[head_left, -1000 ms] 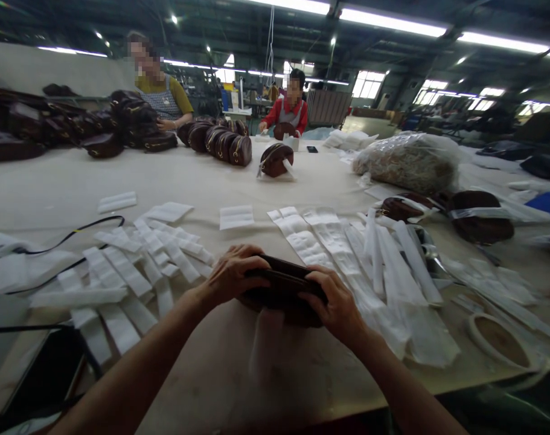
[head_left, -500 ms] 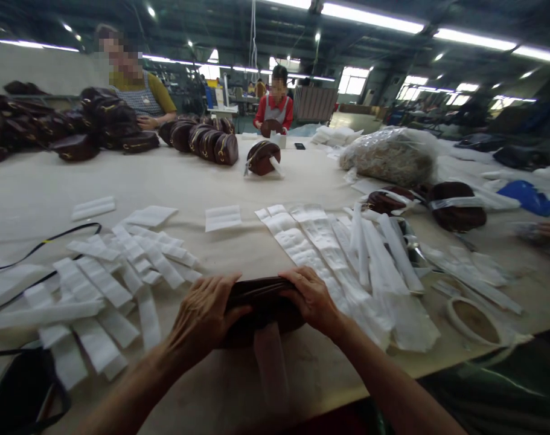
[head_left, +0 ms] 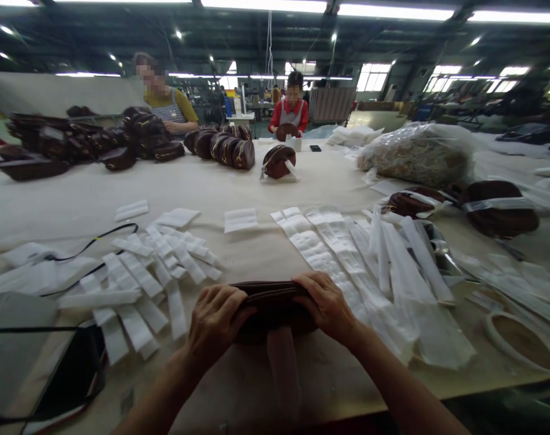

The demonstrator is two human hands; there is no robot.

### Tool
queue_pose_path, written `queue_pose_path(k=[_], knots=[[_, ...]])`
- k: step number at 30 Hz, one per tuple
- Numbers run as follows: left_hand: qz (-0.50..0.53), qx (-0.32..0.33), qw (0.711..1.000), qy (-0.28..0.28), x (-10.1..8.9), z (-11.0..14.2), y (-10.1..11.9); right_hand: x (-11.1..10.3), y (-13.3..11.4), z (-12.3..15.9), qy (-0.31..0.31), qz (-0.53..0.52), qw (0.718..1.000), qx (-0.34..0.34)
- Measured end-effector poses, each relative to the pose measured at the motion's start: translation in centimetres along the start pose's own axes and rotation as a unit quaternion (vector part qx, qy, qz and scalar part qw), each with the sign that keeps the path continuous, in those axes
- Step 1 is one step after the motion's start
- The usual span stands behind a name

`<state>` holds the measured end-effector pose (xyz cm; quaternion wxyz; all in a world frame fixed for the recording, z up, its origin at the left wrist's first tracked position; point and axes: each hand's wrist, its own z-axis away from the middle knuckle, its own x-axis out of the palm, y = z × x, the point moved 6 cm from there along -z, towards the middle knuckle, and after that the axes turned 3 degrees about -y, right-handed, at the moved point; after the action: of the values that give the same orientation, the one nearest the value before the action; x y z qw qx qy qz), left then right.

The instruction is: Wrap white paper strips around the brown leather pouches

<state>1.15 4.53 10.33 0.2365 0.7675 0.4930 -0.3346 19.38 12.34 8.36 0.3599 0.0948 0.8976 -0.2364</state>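
In the head view, the left hand point(head_left: 215, 320) and the right hand point(head_left: 326, 305) grip a dark brown bag point(head_left: 275, 302) by the two ends of its upper edge. On each hand the fingers curl over the top and the thumb lies on the near side; the fingertips on the far side are hidden. The bag is low in the middle, over the near part of the table point(head_left: 206, 187), between two spreads of white strips. Its lower part sinks into shadow, so whether it touches the table cannot be told, and the dark folds along its top are hard to separate. A pale, see-through strip point(head_left: 284, 362) hangs from its near side, its lower end blurring into the table.

The left strips point(head_left: 139, 275) overlap, many partly covered; a black cord point(head_left: 125, 226) runs among them and is lost from sight in places. The right strips point(head_left: 347, 266) fan out longer, covering part of a shiny object that cannot be made out. At bottom left a dark, flat object point(head_left: 70, 374) is too dim to name. Beyond, a clear sack point(head_left: 415, 154) blurs its contents, and a heap of bags point(head_left: 52, 145) partly hides a person point(head_left: 166, 109) in an apron.
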Motion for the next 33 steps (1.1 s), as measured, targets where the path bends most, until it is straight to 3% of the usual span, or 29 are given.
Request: queue_pose_path(k=[3, 10, 17, 22, 25, 28, 31, 33], knots=[[0.011, -0.048, 0.999, -0.021, 0.3, 0.1, -0.6, 0.1, -0.2, -0.4, -0.009, 0.019, 1.0, -0.003], [-0.076, -0.007, 0.997, -0.024, 0.2, -1.2, 0.2, 0.0, 0.1, -0.2, -0.019, 0.019, 0.999, 0.031], [-0.119, 0.043, 0.991, -0.043, 0.8, -1.0, 0.3, 0.1, -1.6, -1.7, -0.028, 0.072, 0.996, 0.052], [-0.09, -0.001, 0.996, -0.027, 0.8, -0.4, -0.3, 1.1, -2.3, -3.0, -0.086, 0.16, 0.981, 0.072], [-0.103, -0.039, 0.993, -0.048, 0.9, -0.6, -1.0, 1.9, -2.2, -3.3, -0.1, 0.159, 0.979, 0.075], [-0.018, -0.097, 0.992, -0.08, 1.2, -1.1, -2.3, 2.2, -2.3, -3.4, -0.079, 0.151, 0.984, 0.053], [0.124, -0.159, 0.978, -0.044, 0.8, -1.2, -3.1, 1.7, -2.7, -3.3, -0.056, 0.144, 0.987, 0.036], [0.149, -0.157, 0.976, -0.01, 0.4, -1.2, -2.9, 1.2, -2.8, -3.3, -0.045, 0.13, 0.99, 0.027]])
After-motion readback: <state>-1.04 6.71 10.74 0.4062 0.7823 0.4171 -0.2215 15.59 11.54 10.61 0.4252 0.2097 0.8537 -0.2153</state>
